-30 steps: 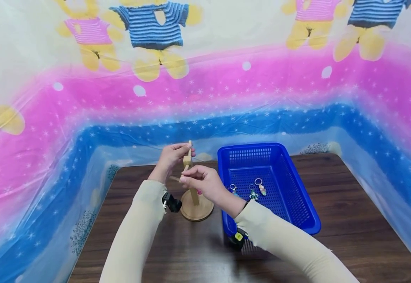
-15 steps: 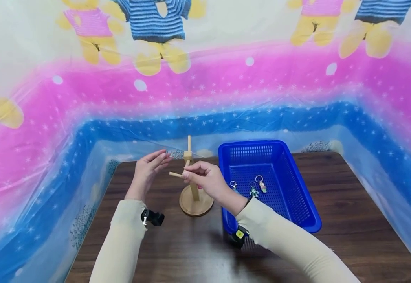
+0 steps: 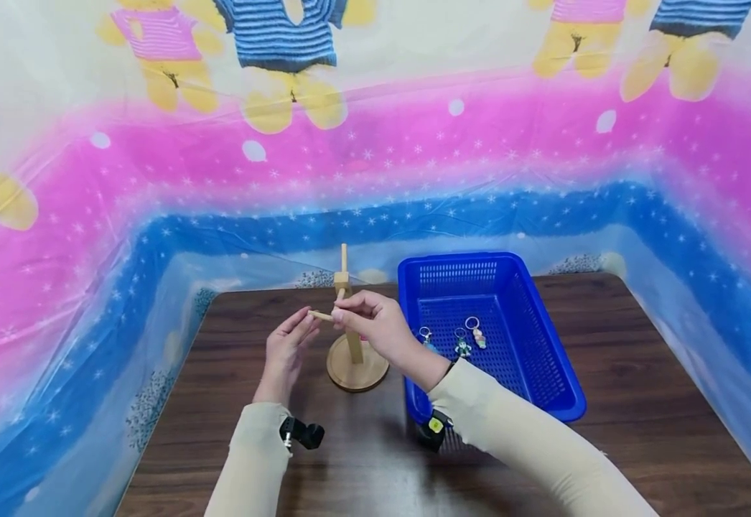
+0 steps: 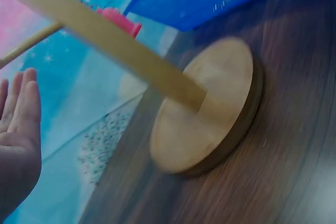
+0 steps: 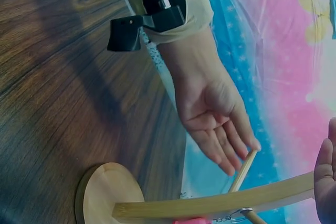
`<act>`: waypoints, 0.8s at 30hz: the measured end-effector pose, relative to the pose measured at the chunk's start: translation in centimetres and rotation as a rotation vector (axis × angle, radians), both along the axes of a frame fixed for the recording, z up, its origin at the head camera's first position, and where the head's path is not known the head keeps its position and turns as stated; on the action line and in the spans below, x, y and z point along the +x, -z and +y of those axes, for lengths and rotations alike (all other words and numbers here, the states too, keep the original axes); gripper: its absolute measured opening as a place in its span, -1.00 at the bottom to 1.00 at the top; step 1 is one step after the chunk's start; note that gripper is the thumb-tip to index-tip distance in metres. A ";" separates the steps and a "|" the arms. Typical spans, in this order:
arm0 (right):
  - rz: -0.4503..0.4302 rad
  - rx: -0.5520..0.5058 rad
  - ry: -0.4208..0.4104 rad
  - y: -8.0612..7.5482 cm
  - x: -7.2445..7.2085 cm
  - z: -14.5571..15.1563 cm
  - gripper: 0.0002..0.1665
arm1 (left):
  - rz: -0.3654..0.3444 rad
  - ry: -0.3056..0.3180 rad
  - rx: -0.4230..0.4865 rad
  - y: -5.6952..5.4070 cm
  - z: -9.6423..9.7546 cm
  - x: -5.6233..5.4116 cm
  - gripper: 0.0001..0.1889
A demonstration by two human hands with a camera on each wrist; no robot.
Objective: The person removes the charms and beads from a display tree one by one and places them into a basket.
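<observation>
A wooden peg stand [image 3: 355, 350] with a round base [image 4: 202, 114] stands upright on the table. Its lower left peg [image 3: 321, 315] has its tip between the thumb and a finger of my left hand [image 3: 287, 352]; the other left fingers extend loosely. My right hand [image 3: 378, 327] has thumb and index finger together at the end of the upper front peg [image 3: 340, 294], seeming to pinch it; the fingers hide the exact contact. Another peg [image 3: 344, 256] points away at the top. A pink keychain charm [image 4: 119, 20] hangs by its ring from a lower peg on the right side.
Right of the stand is a blue plastic basket [image 3: 530, 316]. Inside lie a green-and-white figure keychain [image 3: 462, 347], a pastel keychain [image 3: 478, 336] and a bluish one [image 3: 427, 339] partly behind my right hand. A printed cloth [image 3: 272, 237] borders the table's far edge.
My left hand has left the top peg, drawn away leftward, then come down and right to the lower left peg's tip. The right hand has stayed nearly in place.
</observation>
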State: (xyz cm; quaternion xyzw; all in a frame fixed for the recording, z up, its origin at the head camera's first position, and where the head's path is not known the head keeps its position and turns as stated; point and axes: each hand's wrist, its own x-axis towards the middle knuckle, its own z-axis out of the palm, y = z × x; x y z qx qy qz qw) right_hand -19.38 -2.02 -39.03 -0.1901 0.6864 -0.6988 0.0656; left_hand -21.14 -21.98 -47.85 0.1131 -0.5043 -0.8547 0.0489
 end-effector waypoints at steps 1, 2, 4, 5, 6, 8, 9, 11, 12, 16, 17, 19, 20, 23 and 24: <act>0.000 -0.003 0.002 0.0 0.0 0.0 -0.74 | -0.006 -0.011 0.022 0.1 0.3 -0.1 -0.66; 0.004 -0.001 0.003 0.0 0.0 0.0 -0.74 | -0.008 -0.021 0.040 0.3 0.6 -0.1 -0.69; 0.009 0.002 0.002 0.0 0.1 0.0 -0.74 | -0.009 -0.045 0.075 0.5 1.0 -0.2 -0.72; 0.009 0.002 0.000 0.0 0.1 -0.1 -0.74 | -0.010 -0.058 0.089 0.5 1.1 -0.3 -0.72; 0.007 0.002 -0.003 0.0 0.1 -0.1 -0.74 | -0.009 -0.069 0.104 0.6 1.2 -0.3 -0.72; 0.002 0.006 -0.004 0.0 0.1 -0.2 -0.73 | -0.002 -0.082 0.130 0.6 1.4 -0.3 -0.72; -0.001 0.007 -0.002 0.1 0.1 -0.2 -0.74 | 0.006 -0.080 0.145 0.5 1.5 -0.3 -0.73; -0.004 0.010 0.007 0.2 0.0 -0.2 -0.74 | 0.015 -0.077 0.155 0.4 1.6 -0.3 -0.73; -0.003 0.014 0.012 0.2 0.0 -0.2 -0.74 | 0.020 -0.074 0.158 0.3 1.6 -0.3 -0.73; 0.013 0.042 -0.011 0.0 -0.2 -0.1 -0.73 | 0.021 -0.076 0.139 0.1 1.7 -0.5 -0.72; 0.018 0.059 -0.034 -0.2 -0.3 0.1 -0.72 | 0.022 -0.075 0.130 0.0 1.7 -0.5 -0.72; 0.042 0.123 -0.090 -0.7 -0.8 0.5 -0.70 | 0.023 -0.074 0.105 -0.1 1.8 -0.5 -0.70; 0.056 0.165 -0.117 -1.0 -1.1 0.8 -0.69 | 0.025 -0.075 0.091 -0.1 1.8 -0.5 -0.69; 0.087 0.273 -0.172 -1.8 -2.3 2.1 -0.64 | 0.033 -0.083 0.057 -0.2 1.9 -0.6 -0.67; 0.093 0.300 -0.167 -1.9 -2.8 2.6 -0.63 | 0.034 -0.088 0.047 -0.2 2.0 -0.6 -0.66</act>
